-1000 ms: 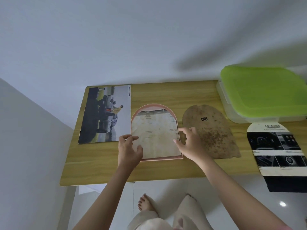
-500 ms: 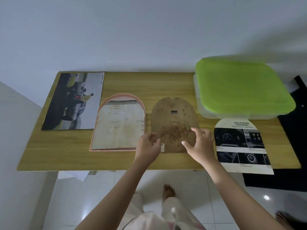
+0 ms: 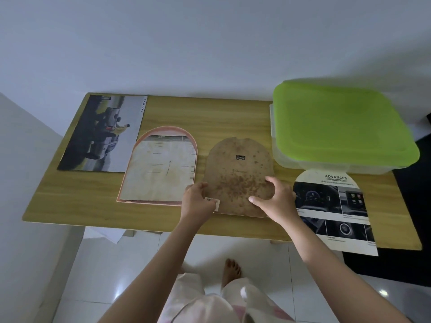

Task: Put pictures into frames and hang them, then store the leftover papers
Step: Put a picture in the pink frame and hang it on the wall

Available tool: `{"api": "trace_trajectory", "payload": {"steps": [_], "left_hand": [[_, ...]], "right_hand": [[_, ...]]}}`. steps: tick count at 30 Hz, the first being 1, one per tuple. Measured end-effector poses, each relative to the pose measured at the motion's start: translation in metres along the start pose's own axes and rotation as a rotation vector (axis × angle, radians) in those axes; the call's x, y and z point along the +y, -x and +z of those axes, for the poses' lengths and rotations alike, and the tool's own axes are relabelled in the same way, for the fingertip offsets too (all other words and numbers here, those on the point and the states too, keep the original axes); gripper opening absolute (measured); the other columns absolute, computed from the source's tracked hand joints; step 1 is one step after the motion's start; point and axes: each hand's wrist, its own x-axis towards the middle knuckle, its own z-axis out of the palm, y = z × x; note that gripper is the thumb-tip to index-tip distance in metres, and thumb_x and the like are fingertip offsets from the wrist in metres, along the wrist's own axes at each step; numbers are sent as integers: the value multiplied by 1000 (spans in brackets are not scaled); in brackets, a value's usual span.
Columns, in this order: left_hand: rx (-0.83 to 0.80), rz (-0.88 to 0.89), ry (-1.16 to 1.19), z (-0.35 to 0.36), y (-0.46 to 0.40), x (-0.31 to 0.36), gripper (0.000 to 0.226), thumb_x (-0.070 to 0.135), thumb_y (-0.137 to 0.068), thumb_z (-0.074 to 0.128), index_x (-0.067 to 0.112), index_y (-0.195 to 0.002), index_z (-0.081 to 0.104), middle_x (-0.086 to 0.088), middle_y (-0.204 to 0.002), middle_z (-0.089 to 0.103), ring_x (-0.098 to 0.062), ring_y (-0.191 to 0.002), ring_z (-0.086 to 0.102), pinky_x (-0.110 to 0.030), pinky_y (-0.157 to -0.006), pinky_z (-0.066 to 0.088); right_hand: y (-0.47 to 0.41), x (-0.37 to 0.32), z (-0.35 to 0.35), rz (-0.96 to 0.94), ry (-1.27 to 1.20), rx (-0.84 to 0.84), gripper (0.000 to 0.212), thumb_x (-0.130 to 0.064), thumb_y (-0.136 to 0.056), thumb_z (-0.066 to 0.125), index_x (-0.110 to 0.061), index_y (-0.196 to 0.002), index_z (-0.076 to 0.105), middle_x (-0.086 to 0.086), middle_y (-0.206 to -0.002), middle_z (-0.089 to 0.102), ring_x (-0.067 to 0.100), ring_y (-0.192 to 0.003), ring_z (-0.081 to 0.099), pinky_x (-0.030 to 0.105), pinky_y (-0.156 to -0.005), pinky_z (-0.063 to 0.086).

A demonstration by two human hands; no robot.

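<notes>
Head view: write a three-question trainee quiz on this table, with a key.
1. True or false: both hands grip the brown backing board.
2. Which lies nearest the green-lidded box? A car photo B arched cutout C pink arched frame
3. Fill in: the pink arched frame lies flat on the ____.

Key: 1 true: left hand, right hand. 2 B, arched cutout; car photo is farthest. 3 table.

Lighting/quality, as we log it: dim, cool, diffuse rm light; soft shadows on wall (image 3: 210, 43); small glare spots on floor tiles (image 3: 382, 293); wide-angle bending at edges; slight softness overall.
</notes>
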Motion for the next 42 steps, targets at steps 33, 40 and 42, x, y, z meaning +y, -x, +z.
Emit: {"api": "trace_trajectory", "payload": {"steps": [33, 40, 42], "left_hand": [[17, 178, -12, -192, -72, -117, 45, 12, -75, 71, 12, -118, 60, 3, -110, 45, -16, -99, 55, -26, -86, 53], [-24, 176, -121, -184, -78, -127, 45, 21, -78, 68, 20, -122, 57, 10, -109, 41, -18, -111, 45, -25, -87, 44], [-24, 190, -167, -182, -77, -130, 46, 21, -79, 66, 21, -124, 56, 11, -111, 41, -16, -111, 42, -22, -82, 37]], "right_hand": [[25, -165, 151, -12, -17, 29, 67, -39, -68, 79, -22, -127, 51, 7, -124, 36, 29, -127, 28, 32, -99, 34], [20, -153, 159, -10, -2, 41, 67, -36, -68, 80, -21, -127, 51, 2, -119, 30, 27, -127, 29, 36, -100, 42], [18, -149, 162, -17, 2, 33, 67, -34, -68, 80, -22, -127, 50, 3, -123, 32, 26, -127, 31, 31, -100, 39]]}}
